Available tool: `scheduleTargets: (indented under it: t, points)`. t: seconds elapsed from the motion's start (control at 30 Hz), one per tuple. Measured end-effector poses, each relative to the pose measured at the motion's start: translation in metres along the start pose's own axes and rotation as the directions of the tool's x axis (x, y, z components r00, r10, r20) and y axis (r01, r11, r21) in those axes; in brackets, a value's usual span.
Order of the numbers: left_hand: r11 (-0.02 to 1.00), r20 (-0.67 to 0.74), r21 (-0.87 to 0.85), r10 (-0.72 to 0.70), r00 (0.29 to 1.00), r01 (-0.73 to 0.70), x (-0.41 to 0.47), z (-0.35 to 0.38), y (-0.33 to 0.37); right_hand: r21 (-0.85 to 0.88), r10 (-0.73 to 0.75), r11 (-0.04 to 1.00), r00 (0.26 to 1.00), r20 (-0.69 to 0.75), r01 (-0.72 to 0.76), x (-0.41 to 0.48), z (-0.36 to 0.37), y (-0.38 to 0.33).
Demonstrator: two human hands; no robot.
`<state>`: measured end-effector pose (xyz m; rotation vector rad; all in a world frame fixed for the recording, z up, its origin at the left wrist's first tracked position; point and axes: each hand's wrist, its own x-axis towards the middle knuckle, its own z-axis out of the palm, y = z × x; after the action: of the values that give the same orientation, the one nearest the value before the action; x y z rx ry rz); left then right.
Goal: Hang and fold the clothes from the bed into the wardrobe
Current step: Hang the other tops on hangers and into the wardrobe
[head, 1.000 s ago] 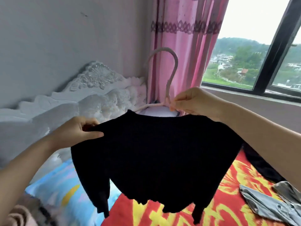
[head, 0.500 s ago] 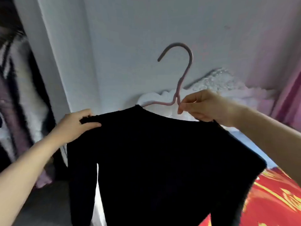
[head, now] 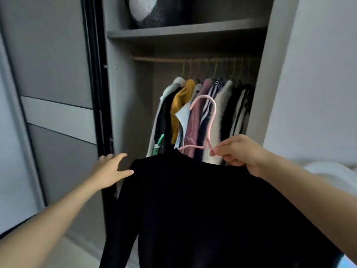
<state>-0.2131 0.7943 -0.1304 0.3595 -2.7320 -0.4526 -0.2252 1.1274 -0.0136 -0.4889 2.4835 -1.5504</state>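
- Black sweater sits on a pink hanger, held up in front of & below the wardrobe rail, not on it yet. Its hem runs out of frame at the bottom.
- right hand: thumb + forefinger pinch the hanger's neck at the base of the hook, other fingers curled under. Pos.: below the rail, toward its right end.
- Hook stands upright w/ its open end to the left, below the rail & in front of the hung clothes.
- left hand: fingers spread, gripping nothing. Pos.: well below the rail & left of its left end. Thumb tip is just beside the sweater's shoulder; touching or not, can't tell (blurred).
- On the rail, a row of garments on thin hangers: white/dark top, mustard top, pink, navy-white stripe, white fluffy, black w/ white stripes.
- Green + white print on the dark top at the row's left end, well below the rail; too blurred to read.
- Shelf just above the rail carries a grey-white fluffy bundle.
- Sliding door left of the rail: grey panels w/ a lighter band.
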Motion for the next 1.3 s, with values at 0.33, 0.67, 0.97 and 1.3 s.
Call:
scheduleTargets:
  t: [0.33,0.67,0.97,1.3]
  points:
    - [0.997,-0.102,0.045,-0.057,0.993,0.062,0.057,-0.041,-0.118,0.218,0.119,0.973,0.979,-0.166,-0.081,0.148,0.112,-0.056]
    - [0.997,-0.349,-0.022,-0.08,0.934,0.077,0.185,-0.051,-0.161,0.598,-0.044,0.796,0.995,-0.095,0.092,0.307,0.153,-0.159]
    - [0.999,-0.568,-0.03,-0.038,0.822,0.025,0.367,-0.075,-0.154,0.65,-0.042,0.683,0.906,-0.422,0.334,0.492,0.115,-0.191]
    - [0.998,-0.811,0.069,0.054,0.583,0.003,0.477,-0.036,-0.178,0.462,0.035,0.809,0.754,-0.656,0.365,0.603,0.044,-0.176]
